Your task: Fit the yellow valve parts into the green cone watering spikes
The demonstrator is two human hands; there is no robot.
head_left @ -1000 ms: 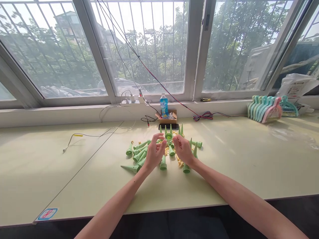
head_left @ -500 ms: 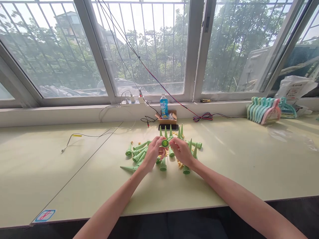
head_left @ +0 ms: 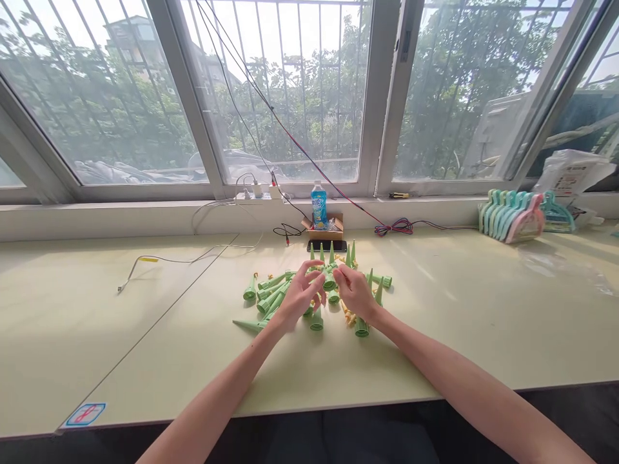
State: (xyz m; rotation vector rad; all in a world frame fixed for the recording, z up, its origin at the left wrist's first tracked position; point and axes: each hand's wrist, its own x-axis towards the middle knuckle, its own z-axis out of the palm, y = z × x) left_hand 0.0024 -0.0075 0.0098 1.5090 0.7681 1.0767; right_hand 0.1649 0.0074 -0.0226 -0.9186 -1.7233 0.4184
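My right hand (head_left: 355,293) is closed around a green plastic spike (head_left: 329,282), whose wide round collar faces toward me and down. Just left of that collar, my left hand (head_left: 300,290) has its fingers curved and apart, with nothing visible gripped. Beneath and around both hands lie several more green spikes (head_left: 273,301), some on their sides. Others stand upright on their collars, like the pointed spike (head_left: 331,250) behind my hands. Small yellow parts (head_left: 347,314) are scattered among them, partly hidden by my right hand.
A black phone (head_left: 319,245) lies behind the pile, before a small cardboard box (head_left: 333,234) and a blue bottle (head_left: 318,206). Coiled cable (head_left: 394,226) rests right of them. Pastel hangers (head_left: 510,216) stand at far right. A thin cable (head_left: 169,260) crosses the table's left side.
The held spike's collar has tilted downward and shifted right. My left fingers have spread away from it, while my right hand keeps hold.
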